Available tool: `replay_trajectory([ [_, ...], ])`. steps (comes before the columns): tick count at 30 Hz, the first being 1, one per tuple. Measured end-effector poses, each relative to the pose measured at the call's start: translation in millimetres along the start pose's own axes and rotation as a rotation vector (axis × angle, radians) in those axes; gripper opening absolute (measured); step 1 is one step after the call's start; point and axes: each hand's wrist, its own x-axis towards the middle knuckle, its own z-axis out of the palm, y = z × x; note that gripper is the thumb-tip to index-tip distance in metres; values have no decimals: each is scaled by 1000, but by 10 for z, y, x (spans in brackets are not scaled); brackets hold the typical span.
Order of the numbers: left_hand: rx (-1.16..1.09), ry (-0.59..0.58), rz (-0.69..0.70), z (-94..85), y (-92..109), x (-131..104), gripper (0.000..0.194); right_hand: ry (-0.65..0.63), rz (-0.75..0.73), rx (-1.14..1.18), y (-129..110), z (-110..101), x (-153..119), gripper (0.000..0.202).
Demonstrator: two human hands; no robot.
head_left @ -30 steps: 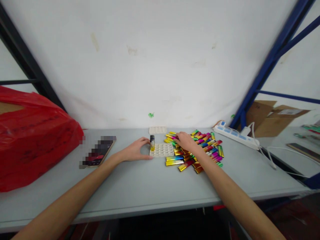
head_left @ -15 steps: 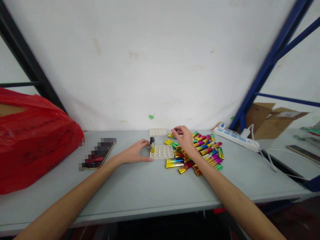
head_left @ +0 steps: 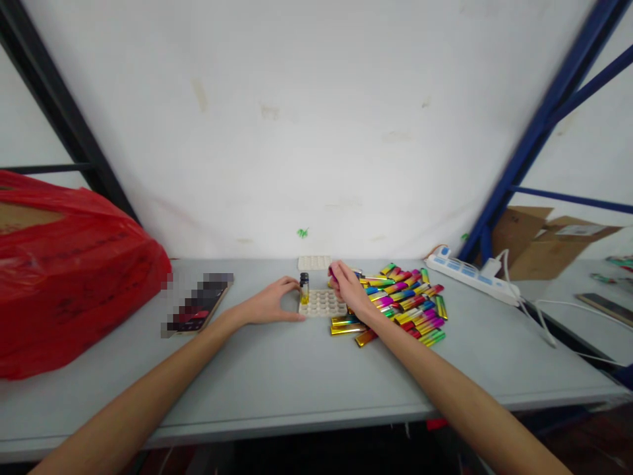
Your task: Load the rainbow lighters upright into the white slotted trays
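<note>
Left hand: the left hand (head_left: pixel 270 302) curves wide at the left end of the near tray, thumb and fingers well spread; the thumb tip lies at the tray's near corner, and nothing is seen gripped.
Right hand: the right hand (head_left: pixel 349 288) is raised between tray and pile, its fingertips pinched narrowly on a small object.
Pinched object: probably a purple-tinted lighter (head_left: pixel 333 272), mostly hidden by the fingers that hold it.
Near tray: the pale socketed tray (head_left: pixel 324 304) lies between the two hands, just right of the left grip and just below and left of the right grip.
Standing lighters: black-topped lighters (head_left: pixel 304 289) stand upright at the tray's left end, between the left thumb and fingers; they overlap, so their number cannot be told.
Loose lighters: a pile of metallic-coloured lighters (head_left: pixel 408 302) lies flat, to the right of the right grip and partly beneath its wrist.
Progress, as judged: an early stage; only the sockets beside the left grip appear occupied, most others are visibly unfilled, and many lighters lie loose.
Second tray: a similar pale tray (head_left: pixel 313 262) lies beyond the right grip, slightly to its left.
Margins: a phone (head_left: pixel 202 313), partly pixelated, lies left of the left hand; a power strip (head_left: pixel 472 277) lies right of the pile.
</note>
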Motion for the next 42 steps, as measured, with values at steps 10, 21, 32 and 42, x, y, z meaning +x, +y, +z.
replay_trajectory([
  [10, 14, -6, 3, 4, -19, 0, 73, 45, 204, 28, -68, 156, -68, 51],
  [21, 7, -3, 11, 7, -14, 5, 71, -1, -126, -279, -57, 77, -90, 59],
  [32, 6, -16, -15, -3, 20, -3, 75, -84, -352, -556, -212, 101, -199, 30],
  [42, -19, -17, 10, 11, 6, -7, 72, -182, -310, -905, -319, 215, -210, 28],
])
